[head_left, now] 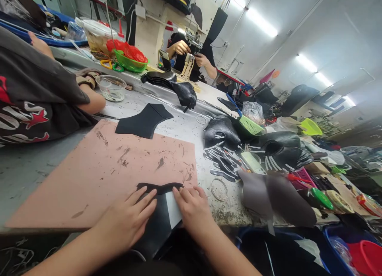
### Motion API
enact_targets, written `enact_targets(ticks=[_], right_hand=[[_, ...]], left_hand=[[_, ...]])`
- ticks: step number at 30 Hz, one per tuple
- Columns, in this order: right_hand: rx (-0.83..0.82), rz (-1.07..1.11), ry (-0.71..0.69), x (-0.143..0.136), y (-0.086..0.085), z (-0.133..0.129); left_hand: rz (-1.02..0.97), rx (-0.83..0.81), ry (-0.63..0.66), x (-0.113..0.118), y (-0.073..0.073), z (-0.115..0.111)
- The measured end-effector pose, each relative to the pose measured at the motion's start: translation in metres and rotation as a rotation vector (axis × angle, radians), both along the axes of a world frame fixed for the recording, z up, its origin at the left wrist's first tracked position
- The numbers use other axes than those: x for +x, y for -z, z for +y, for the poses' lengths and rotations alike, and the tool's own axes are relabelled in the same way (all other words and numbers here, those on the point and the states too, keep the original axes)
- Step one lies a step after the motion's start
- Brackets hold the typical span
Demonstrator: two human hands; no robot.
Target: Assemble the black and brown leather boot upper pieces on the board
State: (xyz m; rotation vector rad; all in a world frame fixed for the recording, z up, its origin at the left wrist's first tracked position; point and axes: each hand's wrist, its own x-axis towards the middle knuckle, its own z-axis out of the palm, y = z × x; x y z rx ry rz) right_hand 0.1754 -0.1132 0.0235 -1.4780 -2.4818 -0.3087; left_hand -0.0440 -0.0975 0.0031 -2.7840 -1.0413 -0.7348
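Note:
A black leather piece (157, 222) with a pale panel along its right side lies over the table's front edge, its lower part hanging toward me. A narrow black curved strip (161, 187) runs along its top. My left hand (134, 212) rests on the left end of the strip, fingers stretched out and slightly apart, thumb low beside the leather. On the right end lie the extended fingers of my right hand (192, 208), its thumb hidden. Under the strip is a worn pinkish board (119, 172). Another flat black piece (143, 120) overlaps the board's far edge.
To the right are black leather parts (222, 134), a white ring (219, 189) and dark brown pieces (277, 196). A person's sleeved arm (44, 81) reaches in at left. Across the table a co-worker's hands (191, 53) are at a sewing machine (188, 67). Bins stand below right.

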Motion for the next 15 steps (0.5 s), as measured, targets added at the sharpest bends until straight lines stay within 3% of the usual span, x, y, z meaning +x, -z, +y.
enact_targets(ticks=[2, 4, 6, 7, 9, 12, 15], right_hand=[[-0.015, -0.004, 0.056, 0.001, -0.004, -0.004], [-0.036, 0.007, 0.129, -0.006, -0.008, -0.008], [-0.055, 0.054, 0.209, -0.024, -0.01, -0.014], [-0.067, 0.093, 0.232, -0.036, -0.01, -0.016], [-0.138, 0.153, 0.211, -0.064, -0.006, -0.021], [-0.308, 0.11, 0.114, -0.098, 0.002, -0.022], [-0.367, 0.013, 0.112, -0.106, 0.001, -0.02]], left_hand=[[0.012, 0.017, -0.031, -0.008, -0.004, -0.001], [0.12, -0.122, -0.024, -0.013, -0.019, 0.01], [0.271, -0.386, -0.091, -0.013, -0.043, 0.035], [0.335, -0.498, -0.236, -0.011, -0.054, 0.053], [0.33, -0.457, -0.369, -0.002, -0.07, 0.093], [0.338, -0.427, -0.437, 0.016, -0.072, 0.149], [0.351, -0.452, -0.482, 0.029, -0.056, 0.177]])
